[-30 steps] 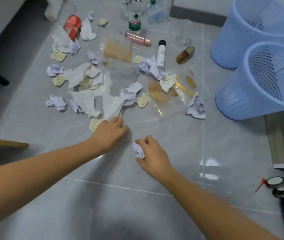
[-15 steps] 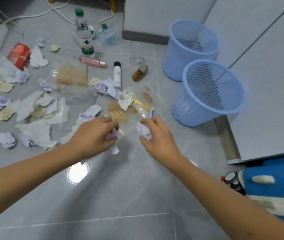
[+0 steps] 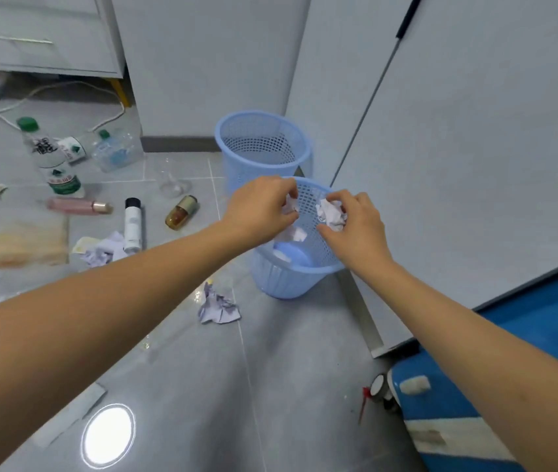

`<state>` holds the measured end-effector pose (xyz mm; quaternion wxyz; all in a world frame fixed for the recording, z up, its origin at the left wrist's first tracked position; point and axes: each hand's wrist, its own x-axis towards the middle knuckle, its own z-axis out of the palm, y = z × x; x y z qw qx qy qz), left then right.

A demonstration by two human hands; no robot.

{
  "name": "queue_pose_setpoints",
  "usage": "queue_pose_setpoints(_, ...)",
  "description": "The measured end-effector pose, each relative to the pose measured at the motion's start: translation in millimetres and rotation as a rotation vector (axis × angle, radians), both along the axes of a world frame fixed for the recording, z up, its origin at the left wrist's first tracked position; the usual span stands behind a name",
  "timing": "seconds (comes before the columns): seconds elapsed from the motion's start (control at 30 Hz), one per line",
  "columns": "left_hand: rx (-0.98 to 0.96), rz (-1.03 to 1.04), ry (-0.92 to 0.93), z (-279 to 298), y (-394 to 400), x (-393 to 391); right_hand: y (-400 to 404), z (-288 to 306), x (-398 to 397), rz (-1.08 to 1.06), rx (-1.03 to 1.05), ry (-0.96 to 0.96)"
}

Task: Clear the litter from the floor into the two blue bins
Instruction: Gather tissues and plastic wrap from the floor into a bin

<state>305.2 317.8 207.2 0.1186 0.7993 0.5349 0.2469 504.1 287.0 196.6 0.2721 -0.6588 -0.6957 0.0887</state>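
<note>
Both hands are over the nearer blue bin (image 3: 284, 281). My left hand (image 3: 260, 209) is closed on a small crumpled paper (image 3: 290, 205), and another white scrap (image 3: 293, 233) hangs just below it inside the bin's mouth. My right hand (image 3: 355, 219) grips a crumpled paper ball (image 3: 330, 212) above the rim. The second blue bin (image 3: 260, 144) stands behind, against the wall. One crumpled paper (image 3: 218, 306) lies on the tiles just left of the near bin.
Left on the floor lie a white tube (image 3: 132, 223), an amber bottle (image 3: 182, 212), a pink tube (image 3: 78, 206), plastic water bottles (image 3: 51, 158), more paper (image 3: 104, 250) and a clear wrapper (image 3: 29, 243). A white cabinet (image 3: 475, 165) stands right; a blue object (image 3: 509, 386) sits lower right.
Both hands lifted their papers off the floor and moved right and forward over the near bin. The view swung right, leaving the litter pile at the left edge.
</note>
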Motion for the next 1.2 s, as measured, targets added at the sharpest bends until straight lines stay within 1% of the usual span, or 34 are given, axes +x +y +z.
queue_pose_setpoints(0.13, -0.009, 0.042, -0.018, -5, 25, 30, 10, -13, 15, -0.031, -0.035, -0.013)
queue_pose_setpoints(0.23, -0.027, 0.071, 0.017, -14, 32, 35, 10, -23, 17, -0.020, -0.085, -0.036)
queue_pose_setpoints(0.37, -0.018, 0.060, 0.047, -20, 22, 20, 2, -24, 17, -0.006, -0.122, -0.162)
queue_pose_setpoints(0.5, 0.004, 0.056, 0.060, -16, -5, -25, -5, -19, -8, 0.033, -0.031, -0.142)
queue_pose_setpoints(0.6, -0.001, 0.085, 0.051, -13, -31, -76, -11, -18, -53, 0.126, 0.035, -0.121)
queue_pose_setpoints(0.67, 0.001, 0.120, 0.078, -12, -50, -115, -20, -16, -94, 0.201, 0.043, -0.104)
queue_pose_setpoints(0.8, -0.040, 0.197, 0.123, -10, -95, -200, -47, -15, -182, 0.352, 0.032, -0.036)
queue_pose_setpoints(1.0, -0.119, 0.346, 0.134, 0, -173, -327, -90, -12, -304, 0.504, -0.020, -0.061)
queue_pose_setpoints(1.1, -0.161, 0.470, 0.095, 4, -215, -387, -109, 0, -364, 0.560, -0.059, -0.043)
queue_pose_setpoints(1.2, -0.198, 0.584, 0.024, 10, -248, -428, -130, 11, -410, 0.611, -0.096, -0.048)
